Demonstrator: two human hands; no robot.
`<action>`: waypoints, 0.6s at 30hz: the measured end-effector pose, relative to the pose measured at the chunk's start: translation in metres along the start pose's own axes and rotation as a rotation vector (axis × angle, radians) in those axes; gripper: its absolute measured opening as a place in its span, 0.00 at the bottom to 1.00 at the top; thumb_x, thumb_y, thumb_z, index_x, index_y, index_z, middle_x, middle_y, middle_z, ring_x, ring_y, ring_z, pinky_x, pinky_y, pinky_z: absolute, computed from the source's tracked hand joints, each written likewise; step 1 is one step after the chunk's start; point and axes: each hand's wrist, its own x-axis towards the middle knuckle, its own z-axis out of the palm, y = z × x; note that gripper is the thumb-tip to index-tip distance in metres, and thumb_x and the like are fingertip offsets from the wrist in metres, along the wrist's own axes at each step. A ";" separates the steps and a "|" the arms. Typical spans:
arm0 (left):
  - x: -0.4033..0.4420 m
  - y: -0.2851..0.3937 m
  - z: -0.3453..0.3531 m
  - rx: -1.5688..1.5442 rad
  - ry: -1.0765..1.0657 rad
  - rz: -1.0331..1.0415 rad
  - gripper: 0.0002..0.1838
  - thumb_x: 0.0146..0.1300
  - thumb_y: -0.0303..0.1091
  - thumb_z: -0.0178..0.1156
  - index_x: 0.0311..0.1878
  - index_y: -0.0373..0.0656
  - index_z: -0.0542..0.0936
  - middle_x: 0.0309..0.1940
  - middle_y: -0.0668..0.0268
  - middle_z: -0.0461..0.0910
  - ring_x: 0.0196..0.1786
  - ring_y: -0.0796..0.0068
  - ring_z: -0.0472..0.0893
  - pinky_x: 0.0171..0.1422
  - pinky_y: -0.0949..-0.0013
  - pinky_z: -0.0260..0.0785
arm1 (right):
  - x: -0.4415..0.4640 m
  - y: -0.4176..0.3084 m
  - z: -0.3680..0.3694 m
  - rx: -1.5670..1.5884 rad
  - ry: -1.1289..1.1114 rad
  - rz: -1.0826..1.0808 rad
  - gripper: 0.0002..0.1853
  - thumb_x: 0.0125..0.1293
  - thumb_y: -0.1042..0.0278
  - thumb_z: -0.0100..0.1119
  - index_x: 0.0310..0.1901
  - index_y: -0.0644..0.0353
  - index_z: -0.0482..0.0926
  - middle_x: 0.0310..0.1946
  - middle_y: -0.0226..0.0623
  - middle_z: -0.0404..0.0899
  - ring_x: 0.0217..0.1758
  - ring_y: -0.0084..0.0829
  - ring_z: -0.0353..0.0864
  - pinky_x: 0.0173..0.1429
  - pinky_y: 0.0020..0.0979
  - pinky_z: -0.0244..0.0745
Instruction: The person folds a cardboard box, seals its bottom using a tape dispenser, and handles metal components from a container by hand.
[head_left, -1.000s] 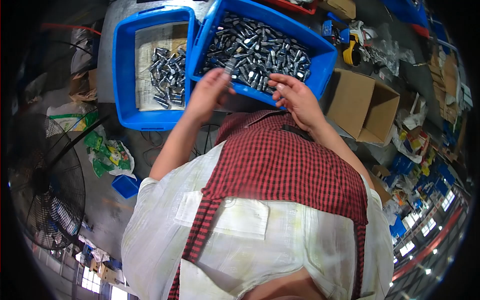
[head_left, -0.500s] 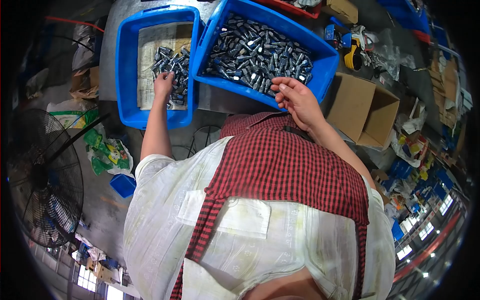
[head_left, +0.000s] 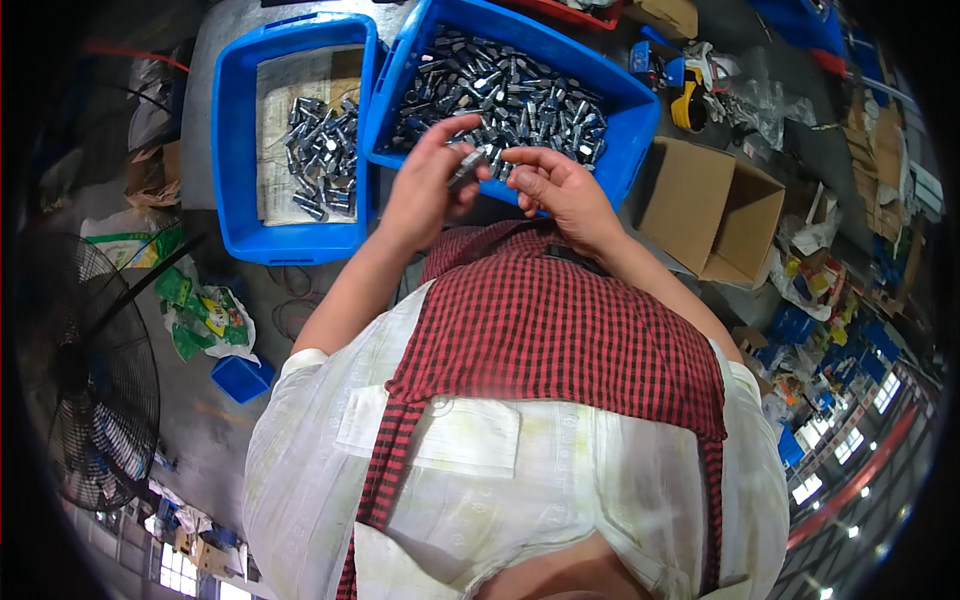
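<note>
My left hand (head_left: 430, 190) is closed around a shiny metal bolt-like part (head_left: 467, 168), held over the near edge of the right blue bin (head_left: 522, 28). Close beside it, my right hand (head_left: 568, 198) has thumb and forefinger pinched near the end of that part; what lies between those fingertips is too small to make out. Many similar metal parts (head_left: 545, 110) fill the right bin. In the left blue bin (head_left: 235, 160), a smaller pile of metal parts (head_left: 325, 150) lies on a sheet of paper or cardboard (head_left: 275, 150).
An open cardboard box (head_left: 690, 205) stands right of the bins. On the left are a large black fan (head_left: 85, 370), a green and white plastic bag (head_left: 205, 315) and a small blue tray (head_left: 242, 378) on the floor. Plastic wrap (head_left: 770, 110) lies at upper right.
My left hand has left the pile in the left bin and moved right, to beside my right hand, now with a metal part in it. My right hand has shifted slightly left.
</note>
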 end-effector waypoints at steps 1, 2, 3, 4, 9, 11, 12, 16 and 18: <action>0.002 -0.006 0.005 0.019 -0.083 -0.019 0.20 0.67 0.34 0.45 0.62 0.46 0.67 0.26 0.70 0.73 0.20 0.85 0.67 0.21 0.81 0.54 | -0.001 -0.001 0.001 -0.003 0.011 0.000 0.18 0.66 0.65 0.57 0.55 0.62 0.72 0.37 0.29 0.76 0.32 0.16 0.72 0.38 0.18 0.69; 0.003 -0.010 0.010 0.060 -0.116 -0.018 0.20 0.67 0.34 0.45 0.62 0.47 0.66 0.26 0.71 0.72 0.20 0.86 0.66 0.22 0.81 0.54 | -0.003 -0.003 0.001 0.008 0.020 -0.014 0.17 0.65 0.65 0.59 0.53 0.62 0.73 0.36 0.28 0.76 0.33 0.16 0.71 0.37 0.18 0.68; 0.004 -0.013 0.015 0.101 -0.148 -0.017 0.20 0.67 0.35 0.45 0.62 0.47 0.66 0.26 0.72 0.71 0.20 0.86 0.66 0.22 0.81 0.54 | -0.004 -0.003 0.000 0.019 0.027 -0.026 0.16 0.64 0.66 0.60 0.51 0.62 0.73 0.35 0.27 0.76 0.33 0.16 0.71 0.37 0.18 0.67; 0.007 -0.015 0.017 0.149 -0.156 -0.013 0.19 0.68 0.36 0.44 0.62 0.48 0.66 0.26 0.73 0.70 0.21 0.86 0.66 0.22 0.81 0.53 | -0.004 0.000 -0.005 0.018 0.030 -0.041 0.13 0.63 0.68 0.61 0.47 0.61 0.74 0.34 0.26 0.76 0.34 0.15 0.71 0.36 0.19 0.66; 0.011 -0.023 0.021 0.182 -0.212 0.021 0.18 0.70 0.35 0.43 0.61 0.45 0.67 0.28 0.70 0.72 0.25 0.83 0.71 0.25 0.80 0.59 | -0.006 0.006 -0.013 0.074 0.064 -0.062 0.13 0.63 0.68 0.61 0.46 0.61 0.75 0.36 0.27 0.77 0.35 0.16 0.72 0.37 0.19 0.66; 0.009 -0.018 0.018 0.003 -0.238 -0.124 0.18 0.69 0.34 0.43 0.60 0.40 0.66 0.35 0.64 0.76 0.29 0.77 0.76 0.30 0.77 0.69 | -0.006 0.008 -0.015 0.090 0.072 -0.045 0.13 0.63 0.68 0.61 0.47 0.61 0.75 0.37 0.28 0.77 0.35 0.16 0.72 0.37 0.19 0.67; 0.010 -0.019 0.013 0.004 -0.241 -0.126 0.18 0.69 0.34 0.43 0.60 0.40 0.66 0.35 0.64 0.76 0.29 0.77 0.76 0.30 0.77 0.69 | -0.006 0.009 -0.015 0.140 0.097 -0.047 0.13 0.64 0.68 0.60 0.48 0.62 0.75 0.37 0.28 0.77 0.35 0.17 0.72 0.38 0.19 0.68; 0.009 -0.019 0.001 -0.033 -0.367 -0.179 0.18 0.70 0.34 0.44 0.58 0.34 0.66 0.44 0.56 0.77 0.34 0.71 0.80 0.38 0.70 0.76 | -0.005 0.007 -0.016 0.230 0.109 -0.021 0.13 0.67 0.70 0.55 0.51 0.63 0.74 0.38 0.28 0.77 0.33 0.16 0.71 0.40 0.19 0.70; 0.007 -0.019 0.000 -0.021 -0.355 -0.184 0.18 0.71 0.34 0.45 0.58 0.34 0.66 0.45 0.54 0.77 0.35 0.71 0.80 0.40 0.69 0.76 | -0.003 0.009 -0.017 0.226 0.103 -0.017 0.14 0.67 0.69 0.55 0.52 0.63 0.74 0.37 0.27 0.76 0.34 0.16 0.72 0.40 0.18 0.70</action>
